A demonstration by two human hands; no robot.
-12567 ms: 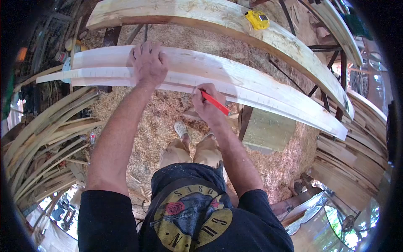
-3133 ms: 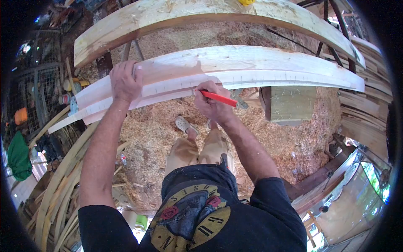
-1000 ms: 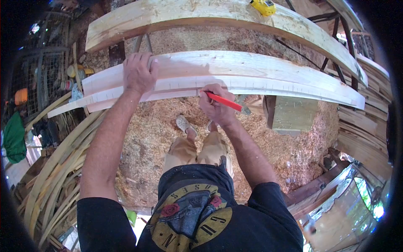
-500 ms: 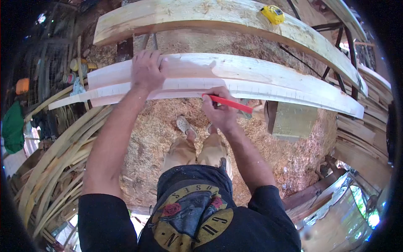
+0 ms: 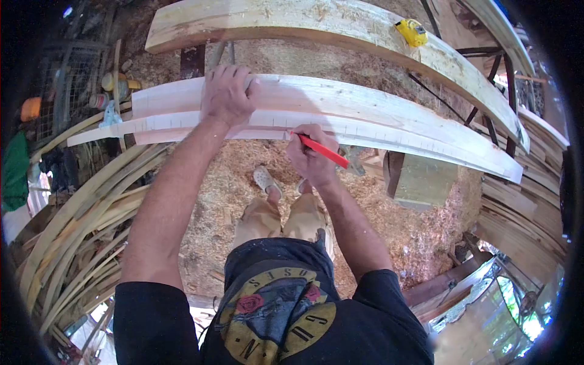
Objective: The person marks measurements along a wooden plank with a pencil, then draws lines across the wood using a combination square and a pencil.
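A pale board (image 5: 365, 103) lies across the view, with a thin white strip (image 5: 389, 135) bearing short pencil ticks along its near edge. My left hand (image 5: 230, 96) rests on the board left of the middle, fingers bent over a small grey thing that is mostly hidden. In my right hand (image 5: 311, 155) is a red pencil (image 5: 325, 152), its tip at the near edge of the strip. The right fingers are wrapped round the pencil.
Beyond the board lies a thick curved plank (image 5: 292, 23) with a yellow tape measure (image 5: 412, 33) on it. Bent wooden strips (image 5: 79, 213) are stacked at the left, more planks (image 5: 523, 213) at the right. Wood shavings (image 5: 389, 237) cover the floor.
Over the last seconds my left hand has shifted right along the board. My right hand still holds the pencil near the strip's near edge, and the pencil has tilted. The view has turned slightly.
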